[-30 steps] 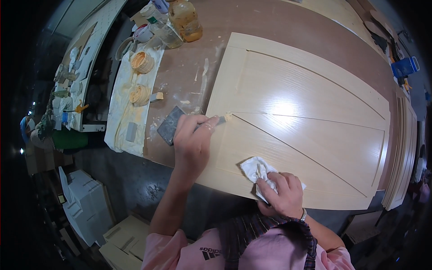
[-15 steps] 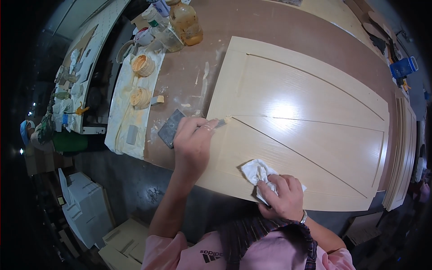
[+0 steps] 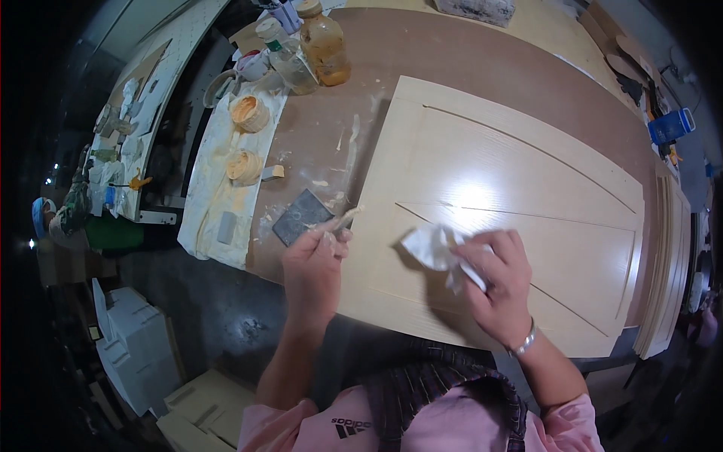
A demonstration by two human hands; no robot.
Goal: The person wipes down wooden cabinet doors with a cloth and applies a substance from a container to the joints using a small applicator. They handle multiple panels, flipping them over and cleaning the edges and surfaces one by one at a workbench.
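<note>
A pale wood cabinet door point(image 3: 422, 166) with grooved lines lies flat on the brown-topped table. By its left edge, my left hand point(image 3: 312, 256) is closed around a small putty knife point(image 3: 345, 220), with tan filler at its tip. Just beyond that hand, a dark grey square plate point(image 3: 301, 217) rests on the table, smeared with a little filler. My right hand point(image 3: 503, 282) grips a crumpled white cloth point(image 3: 433, 248) over the middle of the door, partly blurred by motion. Whether the cloth touches the wood I cannot tell.
Two tubs of orange-tan filler point(image 3: 245, 167) and a grey block point(image 3: 226, 227) sit on a stained sheet point(image 3: 203, 211) at left. Behind them stand a brown-stained jar point(image 3: 325, 49) and a clear bottle point(image 3: 290, 64). More panels point(image 3: 666, 264) lean at the right.
My left hand has drawn back from the groove junction toward the door's left edge with the putty knife. My right hand has moved the cloth up and away from the near edge.
</note>
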